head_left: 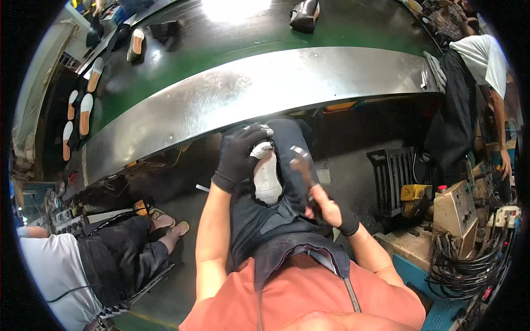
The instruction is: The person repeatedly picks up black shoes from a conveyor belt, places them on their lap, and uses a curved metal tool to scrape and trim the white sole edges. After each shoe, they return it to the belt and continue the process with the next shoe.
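Across my lap lies a shoe [268, 179], its pale white underside turned up and a dark rim around it. My left hand [245, 151], in a dark glove with whitish fingertips, is closed around the shoe's far end. A hammer [307, 174] is in my right hand [326, 208], whose fingers are bare above a dark wrist band. The hammer's metal head is raised to the right of the shoe, apart from it, and looks slightly blurred.
Ahead runs a metal ledge [243, 83] beside a dark green conveyor [193, 55] carrying several shoes, including a black shoe [305, 15]. A seated person [105, 259] is at left, another person [480, 60] at right. A control box [454, 207] and cables [461, 270] stand right.
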Motion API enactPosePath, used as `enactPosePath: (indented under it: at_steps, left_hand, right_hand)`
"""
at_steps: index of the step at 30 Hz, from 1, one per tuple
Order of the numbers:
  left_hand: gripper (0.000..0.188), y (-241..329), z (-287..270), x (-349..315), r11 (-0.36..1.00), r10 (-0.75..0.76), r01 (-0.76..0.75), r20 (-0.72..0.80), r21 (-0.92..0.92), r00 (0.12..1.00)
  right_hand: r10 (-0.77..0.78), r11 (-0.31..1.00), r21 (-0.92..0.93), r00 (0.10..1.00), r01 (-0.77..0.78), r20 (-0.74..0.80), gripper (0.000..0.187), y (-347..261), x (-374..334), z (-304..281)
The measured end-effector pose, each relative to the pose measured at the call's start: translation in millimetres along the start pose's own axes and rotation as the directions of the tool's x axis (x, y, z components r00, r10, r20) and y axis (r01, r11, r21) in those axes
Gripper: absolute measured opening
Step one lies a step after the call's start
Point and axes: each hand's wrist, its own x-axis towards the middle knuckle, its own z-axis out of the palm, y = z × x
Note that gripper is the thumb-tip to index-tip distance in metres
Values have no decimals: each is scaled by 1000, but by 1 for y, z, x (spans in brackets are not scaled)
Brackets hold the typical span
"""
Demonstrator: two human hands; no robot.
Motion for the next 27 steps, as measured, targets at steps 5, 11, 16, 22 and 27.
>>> enactPosePath:
  at_steps: [5,11,16,22,27]
  left_hand:
    - [19,-46,10,-7,920,-28,-7,-85,-392,996]
    - [69,-28,22,-7,851,-155,55,-150,-523,976]
    - [72,-33,32,-8,887,-85,-6,-175,-461,981]
    - [72,6,6,-64,873,-77,43,-51,-486,996]
    - [134,72,33,-117,733,-394,355,64,-581,917]
  right_hand:
    - [-108,990,-66,969,126,222,43,-8,31,24]
    - [289,911,182,889,-369,355,45,-22,64,29]
    - [-359,898,-287,933,334,-38,35,57,82,77]
    - [-280,728,-522,888,444,366,18,23,44,67]
    - [-397,496,-484,684,721,612,31,92,-8,23]
